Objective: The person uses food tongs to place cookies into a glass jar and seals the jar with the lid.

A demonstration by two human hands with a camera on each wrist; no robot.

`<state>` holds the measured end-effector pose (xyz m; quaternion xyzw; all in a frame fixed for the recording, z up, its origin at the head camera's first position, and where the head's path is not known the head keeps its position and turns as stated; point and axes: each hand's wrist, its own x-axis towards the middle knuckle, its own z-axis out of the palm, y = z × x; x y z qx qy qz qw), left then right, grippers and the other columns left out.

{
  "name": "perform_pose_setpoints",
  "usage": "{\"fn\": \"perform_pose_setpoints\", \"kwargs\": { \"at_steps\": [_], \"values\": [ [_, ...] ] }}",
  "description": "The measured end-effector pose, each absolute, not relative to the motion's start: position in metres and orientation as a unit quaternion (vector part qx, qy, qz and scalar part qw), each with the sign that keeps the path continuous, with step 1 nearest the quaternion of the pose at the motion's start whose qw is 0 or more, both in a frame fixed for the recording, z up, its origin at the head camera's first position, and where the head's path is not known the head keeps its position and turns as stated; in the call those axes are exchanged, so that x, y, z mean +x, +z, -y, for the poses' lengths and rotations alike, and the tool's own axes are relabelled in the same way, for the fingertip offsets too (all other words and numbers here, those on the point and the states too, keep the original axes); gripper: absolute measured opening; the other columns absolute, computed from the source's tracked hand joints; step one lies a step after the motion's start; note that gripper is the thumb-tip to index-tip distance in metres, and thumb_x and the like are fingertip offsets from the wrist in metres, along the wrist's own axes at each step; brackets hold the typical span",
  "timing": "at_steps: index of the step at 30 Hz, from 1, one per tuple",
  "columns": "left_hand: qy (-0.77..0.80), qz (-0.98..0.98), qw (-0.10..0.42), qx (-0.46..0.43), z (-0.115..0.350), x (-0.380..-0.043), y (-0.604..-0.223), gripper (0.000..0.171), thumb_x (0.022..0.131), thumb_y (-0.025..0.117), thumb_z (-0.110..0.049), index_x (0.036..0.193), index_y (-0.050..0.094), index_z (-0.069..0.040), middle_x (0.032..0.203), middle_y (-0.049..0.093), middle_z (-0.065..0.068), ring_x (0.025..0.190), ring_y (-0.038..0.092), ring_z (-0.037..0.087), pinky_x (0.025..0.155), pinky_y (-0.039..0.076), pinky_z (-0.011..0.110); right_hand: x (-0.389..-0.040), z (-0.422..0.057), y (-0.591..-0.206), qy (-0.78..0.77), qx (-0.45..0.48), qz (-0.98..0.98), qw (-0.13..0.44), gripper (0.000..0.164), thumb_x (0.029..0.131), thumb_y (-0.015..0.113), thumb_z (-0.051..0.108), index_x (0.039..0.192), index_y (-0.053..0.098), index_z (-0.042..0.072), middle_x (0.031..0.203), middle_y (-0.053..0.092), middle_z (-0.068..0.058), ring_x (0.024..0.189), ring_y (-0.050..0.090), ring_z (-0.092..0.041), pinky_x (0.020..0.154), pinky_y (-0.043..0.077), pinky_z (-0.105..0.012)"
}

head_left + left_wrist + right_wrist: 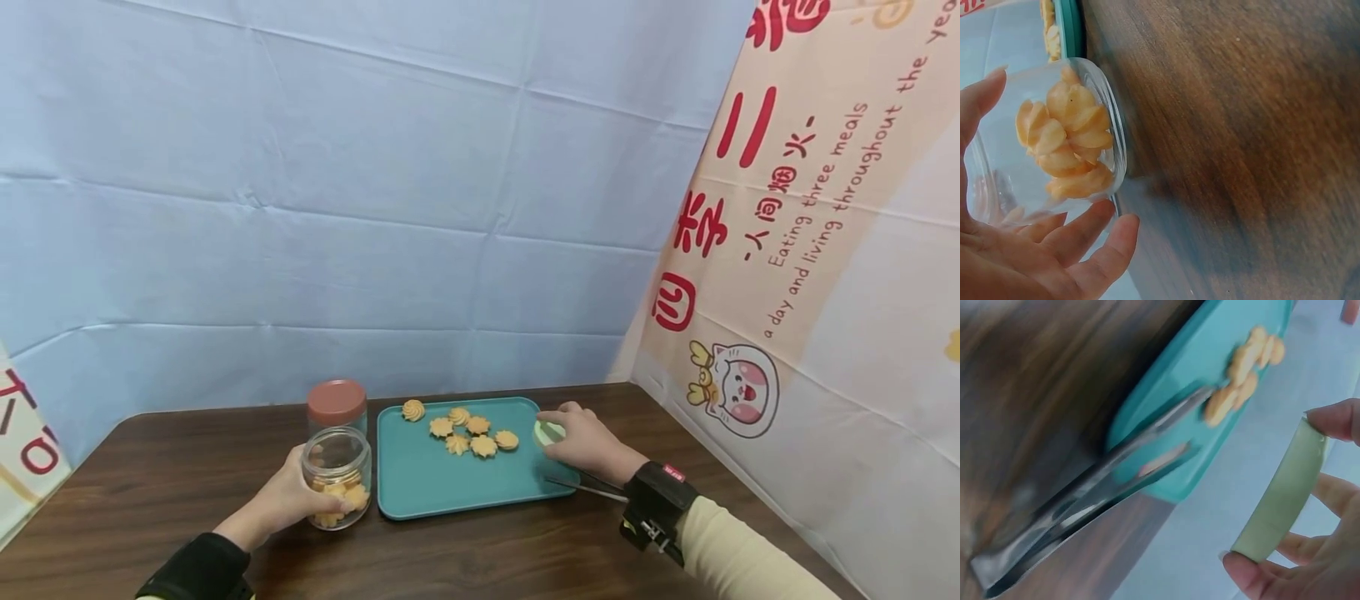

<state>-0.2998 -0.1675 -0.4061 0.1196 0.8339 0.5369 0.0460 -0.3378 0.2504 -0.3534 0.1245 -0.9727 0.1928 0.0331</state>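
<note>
My left hand (285, 493) holds a clear open-topped jar (336, 452) on the table, thumb and fingers round its sides. Piped butter cookies (1072, 131) lie in the bottom of this jar, seen through its wall in the left wrist view. A pale green lid (1282, 494) is pinched by its edge between the thumb and fingers of my right hand (591, 442), above the right end of the teal tray (420, 487). Several flower-shaped cookies (483, 446) sit towards the back of that tray.
Metal tongs (1085, 484) lean on the tray's right edge, tips over the tray and handle end on the wood. Behind the held jar stands a second jar with a reddish lid (337, 400). Cloth backdrops (375, 208) rise behind and to the right.
</note>
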Motion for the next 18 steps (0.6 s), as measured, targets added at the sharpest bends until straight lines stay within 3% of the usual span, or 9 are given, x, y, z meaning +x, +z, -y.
{"fn": "perform_pose_setpoints", "kwargs": {
  "at_steps": [7, 14, 18],
  "values": [
    [0.543, -0.830, 0.041, 0.123, 0.165, -0.300, -0.406, 0.100, 0.076, 0.082, -0.008, 0.142, 0.010, 0.015, 0.134, 0.032, 0.038, 0.120, 0.044, 0.047, 0.095, 0.044, 0.056, -0.325, -0.227, -0.343, 0.208, 0.158, 0.965, 0.032, 0.053, 0.085, 0.067, 0.016, 0.138, 0.057, 0.011, 0.137, 0.043, -0.021, 0.123, 0.040, -0.042, 0.079, 0.041, -0.047],
    [0.539, -0.834, 0.038, 0.114, 0.166, -0.300, -0.407, 0.101, 0.076, 0.082, -0.008, 0.142, 0.009, 0.015, 0.133, 0.034, 0.038, 0.119, 0.045, 0.049, 0.094, 0.044, 0.056, -0.316, -0.205, -0.337, 0.219, 0.178, 0.959, 0.036, 0.054, 0.088, 0.068, 0.020, 0.141, 0.054, 0.017, 0.142, 0.040, -0.019, 0.129, 0.037, -0.041, 0.091, 0.042, -0.049],
    [0.531, -0.840, 0.039, 0.105, 0.167, -0.300, -0.409, 0.102, 0.076, 0.082, -0.011, 0.142, 0.009, 0.015, 0.134, 0.034, 0.039, 0.119, 0.045, 0.050, 0.093, 0.045, 0.056, -0.313, -0.194, -0.335, 0.213, 0.187, 0.958, 0.033, 0.056, 0.088, 0.070, 0.021, 0.141, 0.054, 0.017, 0.139, 0.041, -0.017, 0.126, 0.040, -0.039, 0.084, 0.043, -0.047]
  ]
}}
